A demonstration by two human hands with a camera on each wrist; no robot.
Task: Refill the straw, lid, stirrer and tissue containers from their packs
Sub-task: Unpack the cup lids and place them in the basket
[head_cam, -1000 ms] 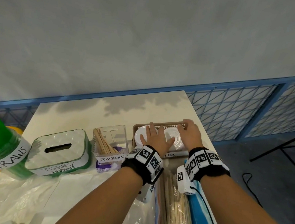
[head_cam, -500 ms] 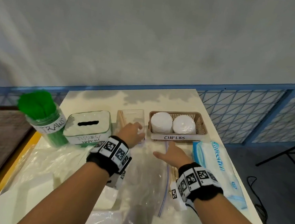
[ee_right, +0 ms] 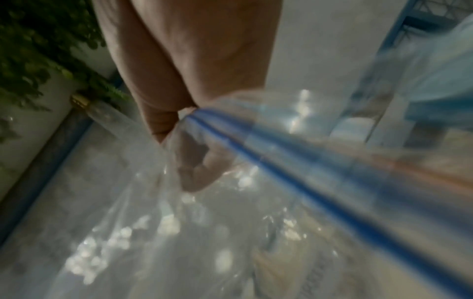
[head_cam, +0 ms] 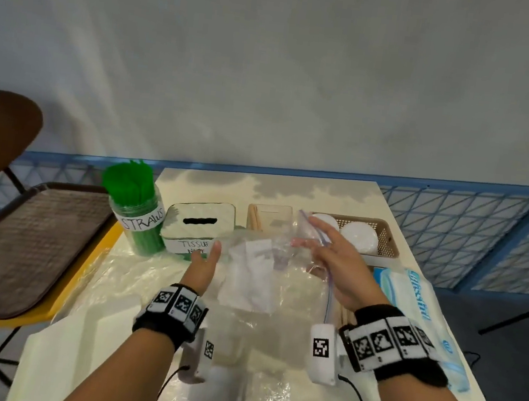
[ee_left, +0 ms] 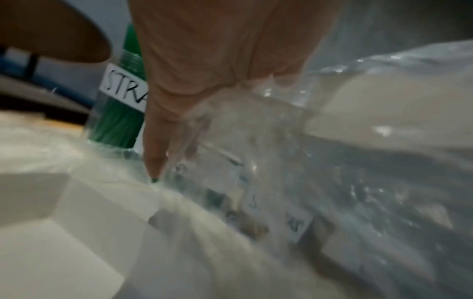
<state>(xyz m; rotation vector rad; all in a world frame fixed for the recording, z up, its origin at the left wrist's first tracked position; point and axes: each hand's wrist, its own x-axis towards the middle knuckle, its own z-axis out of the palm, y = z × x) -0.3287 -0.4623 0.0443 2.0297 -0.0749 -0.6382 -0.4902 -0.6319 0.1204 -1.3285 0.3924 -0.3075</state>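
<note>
Zip bag (head_cam: 281, 268) pinched at its mouth by right hand (head_cam: 341, 268), left hand (head_cam: 203, 266) gripping its near-left side, likely to spread it open.

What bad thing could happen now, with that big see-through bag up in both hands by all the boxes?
The clear bag hangs between the left hand and right hand, close to the stirrer box and the straw jar. Swinging it might tip the tall jar. The plastic looks slippery, so it may slip from the fingers. More loose plastic covers the table and could drag things along.
</note>
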